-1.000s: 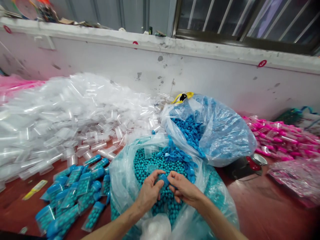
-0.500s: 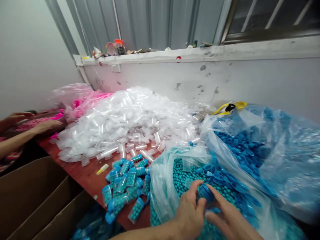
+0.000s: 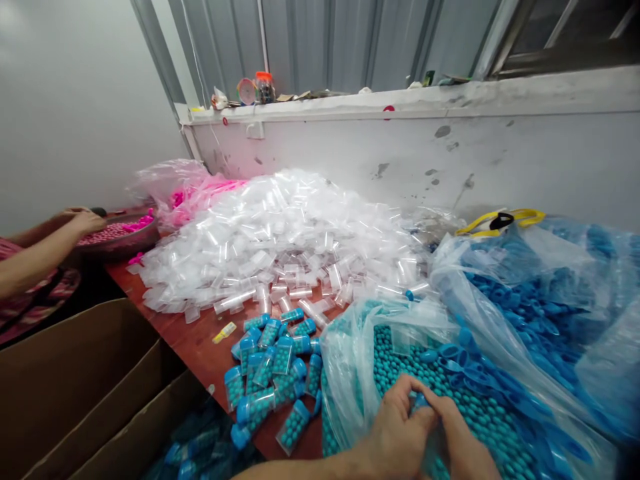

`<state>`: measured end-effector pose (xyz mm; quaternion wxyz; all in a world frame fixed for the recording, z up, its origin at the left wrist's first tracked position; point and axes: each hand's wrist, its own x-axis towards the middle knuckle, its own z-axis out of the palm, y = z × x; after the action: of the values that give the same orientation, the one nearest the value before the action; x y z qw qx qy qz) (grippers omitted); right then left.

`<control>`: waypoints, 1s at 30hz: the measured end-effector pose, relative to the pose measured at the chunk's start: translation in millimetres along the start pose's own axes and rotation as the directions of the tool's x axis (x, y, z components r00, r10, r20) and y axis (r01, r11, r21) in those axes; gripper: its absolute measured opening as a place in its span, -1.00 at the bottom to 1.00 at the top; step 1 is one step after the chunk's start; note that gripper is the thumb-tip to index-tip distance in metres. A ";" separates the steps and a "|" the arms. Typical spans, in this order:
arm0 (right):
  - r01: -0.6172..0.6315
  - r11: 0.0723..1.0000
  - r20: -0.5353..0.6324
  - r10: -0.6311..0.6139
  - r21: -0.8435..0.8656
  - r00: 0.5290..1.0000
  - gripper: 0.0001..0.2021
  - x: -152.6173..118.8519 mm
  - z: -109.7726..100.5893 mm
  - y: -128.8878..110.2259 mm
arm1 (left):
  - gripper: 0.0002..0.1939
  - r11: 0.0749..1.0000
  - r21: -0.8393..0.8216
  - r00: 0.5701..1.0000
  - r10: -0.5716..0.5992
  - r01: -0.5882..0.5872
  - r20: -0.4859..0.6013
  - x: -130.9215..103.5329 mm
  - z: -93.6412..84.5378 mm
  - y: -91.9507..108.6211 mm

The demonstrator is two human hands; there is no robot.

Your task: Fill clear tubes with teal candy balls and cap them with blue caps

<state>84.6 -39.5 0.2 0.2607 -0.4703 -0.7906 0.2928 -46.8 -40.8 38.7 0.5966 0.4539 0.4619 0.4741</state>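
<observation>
The blue-capped container (image 3: 419, 402) sits between the fingertips of the left hand (image 3: 400, 427) and right hand (image 3: 459, 430), both gripping it, above an open bag of teal beads (image 3: 393, 373). Its cap is blue; the fingers hide most of its body. Left of the left hand, filled tubes (image 3: 295, 427) lie on a red tabletop (image 3: 193, 343), with clear empty tubes (image 3: 280, 220) heaped beyond. Past both hands stands a stained pale wall (image 3: 340, 150) under grey corrugated panels (image 3: 310, 50).
</observation>
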 end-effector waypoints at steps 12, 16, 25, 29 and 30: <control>-0.107 0.986 0.107 0.094 0.126 0.990 -0.29 24.1 -15.7 -47.4 | -0.66 0.986 -0.163 0.991 0.060 -0.040 0.117 -4.6 -14.9 5.8; -0.037 0.999 0.064 0.037 0.010 0.997 -0.28 18.4 -8.9 -39.6 | -0.81 0.997 -0.061 0.999 0.045 -0.045 0.012 -6.4 -12.7 0.0; 0.201 0.974 -0.006 -0.203 -0.103 0.979 -0.10 15.9 17.7 -23.7 | -0.88 0.979 0.137 0.985 0.160 -0.150 -0.064 -15.9 -20.3 10.3; 0.276 0.955 0.294 -0.234 -0.109 0.927 -0.08 39.8 11.8 -57.1 | -0.81 0.912 0.382 0.967 0.214 -0.147 -0.139 -29.1 -58.6 21.6; 0.310 0.944 0.349 -0.254 -0.113 0.902 -0.12 49.1 10.0 -67.0 | -0.78 0.877 0.462 0.955 0.238 -0.134 -0.174 -32.3 -74.4 24.0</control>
<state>17.4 -23.5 47.4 0.1245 -0.3148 -0.9044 0.2597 -127.4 -61.6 54.1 0.3717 0.5639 0.5766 0.4597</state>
